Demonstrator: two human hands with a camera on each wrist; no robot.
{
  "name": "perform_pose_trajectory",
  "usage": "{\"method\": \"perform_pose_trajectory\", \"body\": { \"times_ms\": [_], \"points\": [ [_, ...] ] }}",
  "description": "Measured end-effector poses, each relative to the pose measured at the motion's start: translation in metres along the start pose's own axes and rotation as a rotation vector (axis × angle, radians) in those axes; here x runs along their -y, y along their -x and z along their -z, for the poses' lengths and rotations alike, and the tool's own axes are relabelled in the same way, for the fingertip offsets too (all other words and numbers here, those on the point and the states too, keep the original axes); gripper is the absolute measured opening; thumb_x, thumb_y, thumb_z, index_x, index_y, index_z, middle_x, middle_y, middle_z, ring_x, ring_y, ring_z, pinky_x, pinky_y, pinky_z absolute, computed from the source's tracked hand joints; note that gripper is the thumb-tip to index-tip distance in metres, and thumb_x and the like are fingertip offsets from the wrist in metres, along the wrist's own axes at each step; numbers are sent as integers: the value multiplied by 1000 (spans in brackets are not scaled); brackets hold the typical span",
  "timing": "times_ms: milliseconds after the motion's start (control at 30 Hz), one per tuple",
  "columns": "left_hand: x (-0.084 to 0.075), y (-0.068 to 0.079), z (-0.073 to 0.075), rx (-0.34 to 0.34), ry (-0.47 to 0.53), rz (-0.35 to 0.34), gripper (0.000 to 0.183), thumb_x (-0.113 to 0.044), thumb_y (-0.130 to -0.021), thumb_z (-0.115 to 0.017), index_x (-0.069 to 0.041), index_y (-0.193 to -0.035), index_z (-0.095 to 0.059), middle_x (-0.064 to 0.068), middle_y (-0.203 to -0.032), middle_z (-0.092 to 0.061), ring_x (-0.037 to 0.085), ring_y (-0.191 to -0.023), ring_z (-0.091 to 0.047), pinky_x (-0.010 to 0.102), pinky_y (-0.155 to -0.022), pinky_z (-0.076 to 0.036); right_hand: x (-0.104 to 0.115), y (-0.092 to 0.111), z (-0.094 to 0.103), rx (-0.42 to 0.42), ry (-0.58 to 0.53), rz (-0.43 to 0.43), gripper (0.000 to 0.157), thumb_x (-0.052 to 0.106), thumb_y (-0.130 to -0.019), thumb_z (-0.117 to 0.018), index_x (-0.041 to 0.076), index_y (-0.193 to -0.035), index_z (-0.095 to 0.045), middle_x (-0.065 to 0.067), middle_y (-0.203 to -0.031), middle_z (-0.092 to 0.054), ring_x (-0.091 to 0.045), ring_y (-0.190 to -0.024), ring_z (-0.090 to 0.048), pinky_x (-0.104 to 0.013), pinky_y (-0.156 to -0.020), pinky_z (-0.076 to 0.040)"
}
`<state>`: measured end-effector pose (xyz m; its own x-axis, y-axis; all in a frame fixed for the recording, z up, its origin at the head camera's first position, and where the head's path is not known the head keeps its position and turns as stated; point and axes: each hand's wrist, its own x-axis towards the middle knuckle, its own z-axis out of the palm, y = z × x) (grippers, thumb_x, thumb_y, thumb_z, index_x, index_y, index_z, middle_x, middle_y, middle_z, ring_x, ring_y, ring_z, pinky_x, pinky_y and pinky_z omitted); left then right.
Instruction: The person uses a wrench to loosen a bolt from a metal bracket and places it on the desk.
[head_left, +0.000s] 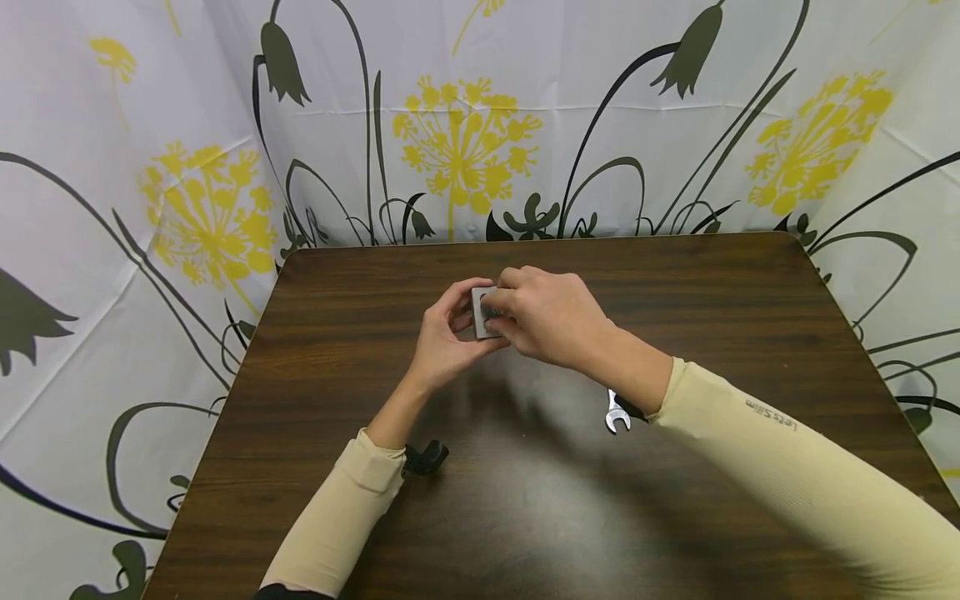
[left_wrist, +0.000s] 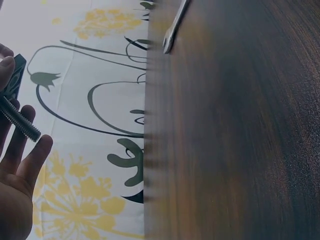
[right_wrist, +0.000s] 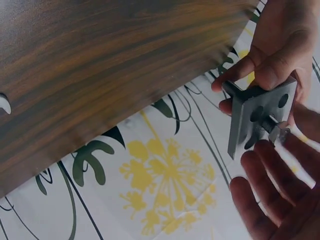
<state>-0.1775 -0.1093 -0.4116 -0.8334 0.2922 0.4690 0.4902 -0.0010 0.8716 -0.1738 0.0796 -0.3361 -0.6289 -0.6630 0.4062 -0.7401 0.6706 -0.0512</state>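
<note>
My left hand point(head_left: 444, 342) holds a grey metal plate point(head_left: 482, 323) by its edges above the table. In the right wrist view the plate point(right_wrist: 265, 112) shows several dark holes and a raised lip along one edge. A bolt point(right_wrist: 276, 131) passes through it; its head faces my right hand point(right_wrist: 285, 200). The threaded end of the bolt point(left_wrist: 22, 120) sticks out on the other side, near the left fingers point(left_wrist: 37, 155). The thumb and fingertips of my right hand point(head_left: 551, 317) pinch the bolt's head, partly hidden in the head view.
An open-ended wrench point(head_left: 617, 414) lies on the dark wooden table point(head_left: 337, 358), partly hidden under my right forearm. Behind the table hangs a white curtain point(head_left: 600, 67) with yellow and grey flowers. A black wrist mount point(head_left: 426, 458) juts from the left wrist.
</note>
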Motion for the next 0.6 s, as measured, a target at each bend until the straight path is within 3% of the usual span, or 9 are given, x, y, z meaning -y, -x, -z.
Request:
{"method": "perform_pose_trajectory", "body": {
  "times_ms": [167,300,433,600],
  "points": [
    [16,0,2,-1,12,-11,74,13,-66,-84,-7,-131,-55,11,-117,-65,25,-105,-64,36,-82,-57,0,-2,0,24,14,-83,19,35,-92,-69,19,-99,-77,5,-77,-62,-14,-65,-59,-34,-47,-47],
    [2,0,1,8,9,-3,72,14,-67,-83,-2,-131,-54,15,-116,-64,27,-104,-65,40,-81,-57,-1,0,0,21,-6,-28,10,25,-89,-72,20,-97,-77,4,-78,-61,-14,-66,-59,-33,-48,-48],
    [-11,0,0,9,8,7,70,16,-68,-82,7,-130,-51,20,-115,-63,26,-103,-65,44,-83,-56,0,1,-1,1,-8,41,19,11,-86,-70,22,-100,-77,1,-87,-62,-15,-78,-59,-33,-50,-50],
    [-12,0,0,4,7,-7,70,17,-67,-81,8,-130,-51,21,-115,-63,25,-104,-64,41,-85,-56,2,-1,-2,-21,11,3,14,24,-88,-73,20,-102,-76,2,-85,-62,-16,-75,-58,-34,-48,-49]
  ]
}}
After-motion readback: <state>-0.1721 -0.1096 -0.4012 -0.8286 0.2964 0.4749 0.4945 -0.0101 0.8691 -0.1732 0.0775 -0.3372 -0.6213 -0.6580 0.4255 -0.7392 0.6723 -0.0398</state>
